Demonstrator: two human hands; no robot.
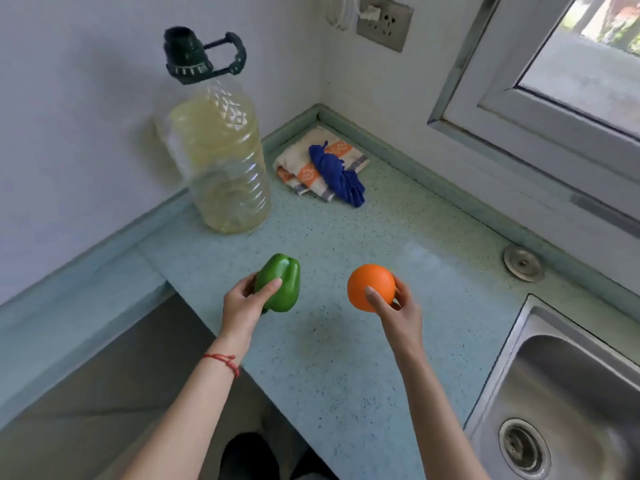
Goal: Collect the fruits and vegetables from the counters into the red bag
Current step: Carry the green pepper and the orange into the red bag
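Pale speckled desk (329, 358) in a kitchen corner, one piece of produce in each hand.

Left hand (242, 306) has its fingers curled around a glossy green pepper (278, 285), whose long axis points away from the person toward the oil bottle (221, 157). Right hand (398, 306) has its fingers closed on a smooth round orange (370, 287). Both are lifted just above the desk, side by side. I cannot see the red bag, so I think the next move is to carry both to it.
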